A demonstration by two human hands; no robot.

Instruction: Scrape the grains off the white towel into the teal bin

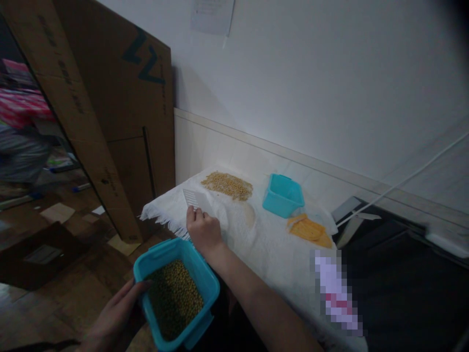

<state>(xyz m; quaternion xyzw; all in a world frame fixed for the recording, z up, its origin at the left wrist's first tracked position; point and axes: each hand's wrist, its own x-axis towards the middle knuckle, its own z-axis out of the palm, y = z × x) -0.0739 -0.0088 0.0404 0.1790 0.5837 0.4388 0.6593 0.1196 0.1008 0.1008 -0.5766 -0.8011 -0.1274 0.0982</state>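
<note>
My left hand grips the near left side of a teal plastic tub filled with small yellow-green beans, held off the edge of the surface. My right hand is closed around the handle of a white slotted scoop, which rests on the white cloth. A loose pile of beans lies on the cloth just beyond the scoop.
A second teal tub stands on the cloth to the right of the pile. Orange-yellow pieces lie beside it. Large cardboard sheets lean against the wall at left. A dark object fills the right.
</note>
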